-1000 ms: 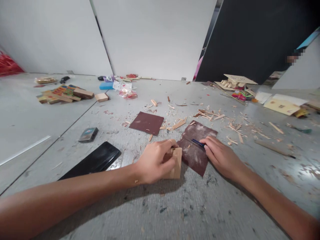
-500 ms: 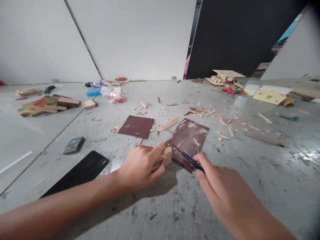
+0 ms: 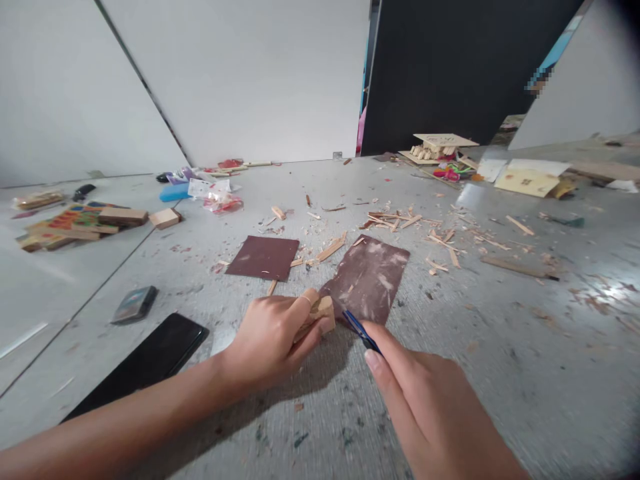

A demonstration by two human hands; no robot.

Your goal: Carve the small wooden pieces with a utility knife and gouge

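My left hand (image 3: pixel 270 337) is closed around a small piece of wood (image 3: pixel 326 309), whose carved end sticks out past the thumb and fingers. In my right hand (image 3: pixel 425 393) is a blue craft knife (image 3: pixel 358 328), pinched between thumb and forefinger and pointing up and left toward the wood. Its blade is hard to make out against the sheet behind. That sheet is dark brown sandpaper (image 3: pixel 375 275), dusted with pale powder and lying just beyond both hands. A second, cleaner sandpaper piece (image 3: pixel 264 257) lies to its left.
Wood shavings (image 3: pixel 395 220) scatter across the grey surface. A black phone (image 3: pixel 145 360) and a small box (image 3: pixel 135 304) lie left of my forearm. Wood blocks (image 3: pixel 123 217) sit farther left. A wooden model (image 3: pixel 440 148) and a yellowish card (image 3: pixel 530 180) are at the back right.
My right hand has moved left and slightly down, bringing the knife nearer to the wood. The left hand keeps its grip. The whole view has shifted a little.
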